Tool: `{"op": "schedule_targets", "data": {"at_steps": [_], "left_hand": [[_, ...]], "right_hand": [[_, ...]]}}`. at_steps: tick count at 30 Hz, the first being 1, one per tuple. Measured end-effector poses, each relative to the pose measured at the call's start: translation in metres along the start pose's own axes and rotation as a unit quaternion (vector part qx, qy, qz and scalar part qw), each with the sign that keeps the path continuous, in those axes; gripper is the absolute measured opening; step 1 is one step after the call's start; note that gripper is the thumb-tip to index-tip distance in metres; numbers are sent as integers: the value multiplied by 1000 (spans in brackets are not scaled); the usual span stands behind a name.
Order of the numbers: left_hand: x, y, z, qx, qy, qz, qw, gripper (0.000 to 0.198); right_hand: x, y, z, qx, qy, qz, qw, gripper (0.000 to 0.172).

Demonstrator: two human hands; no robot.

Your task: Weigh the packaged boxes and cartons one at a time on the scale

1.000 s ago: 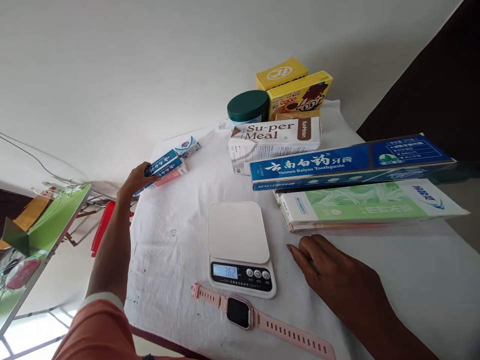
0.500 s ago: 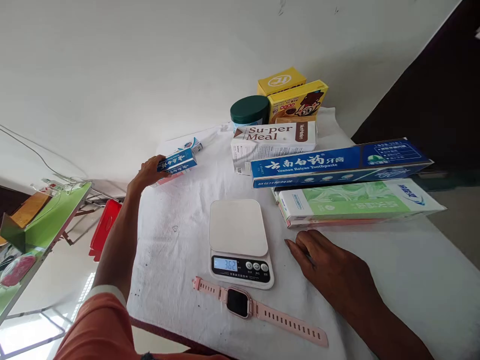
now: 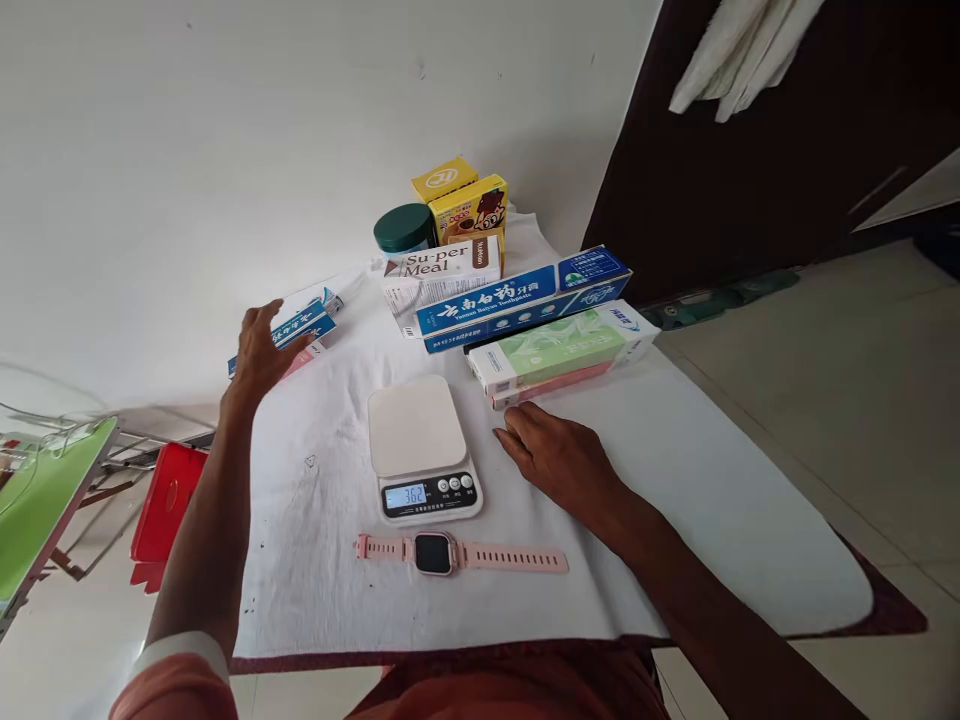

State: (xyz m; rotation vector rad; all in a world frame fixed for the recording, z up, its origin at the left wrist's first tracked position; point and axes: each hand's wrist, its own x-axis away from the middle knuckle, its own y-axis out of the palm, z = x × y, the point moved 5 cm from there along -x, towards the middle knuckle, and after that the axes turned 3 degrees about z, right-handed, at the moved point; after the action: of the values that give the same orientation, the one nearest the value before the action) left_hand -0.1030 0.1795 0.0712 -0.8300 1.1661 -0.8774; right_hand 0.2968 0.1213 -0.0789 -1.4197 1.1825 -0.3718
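Observation:
At the table's left side, my left hand (image 3: pixel 262 350) is by a blue toothpaste box (image 3: pixel 309 325), its thumb and fingers spread apart over the box's near end. That box lies on a pink-and-white box (image 3: pixel 304 358). My right hand (image 3: pixel 555 450) rests on the cloth, loosely curled, with nothing visible in it. Just beyond it are a green-and-white box (image 3: pixel 555 350) and a longer blue toothpaste box (image 3: pixel 525 300). Between my hands stands a white kitchen scale (image 3: pixel 416 425) with a bare platform; its display reads 362. A pink smartwatch (image 3: pixel 433 553) lies in front.
Behind the scale stand a white Su-per Meal box (image 3: pixel 442 270), a green-lidded tub (image 3: pixel 405 228) and yellow boxes (image 3: pixel 471 208) near the wall. A red plastic stool (image 3: pixel 169 500) and a green table (image 3: pixel 67 490) are off to the left.
My left hand has loosened from the blue toothpaste box, its fingers now spread. The view has swung to the right; my right hand stays curled near the green-and-white box.

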Motion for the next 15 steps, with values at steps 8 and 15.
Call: {"op": "schedule_targets", "data": {"at_steps": [8,15], "left_hand": [[17,27,154,66,239,-12,969,63],[40,58,230,48,265,-18,963,57]], "right_hand": [[-7,-10,-10,15,45,-109,993,30],[-7,-22,-15,10,52,-145,988,35]]}}
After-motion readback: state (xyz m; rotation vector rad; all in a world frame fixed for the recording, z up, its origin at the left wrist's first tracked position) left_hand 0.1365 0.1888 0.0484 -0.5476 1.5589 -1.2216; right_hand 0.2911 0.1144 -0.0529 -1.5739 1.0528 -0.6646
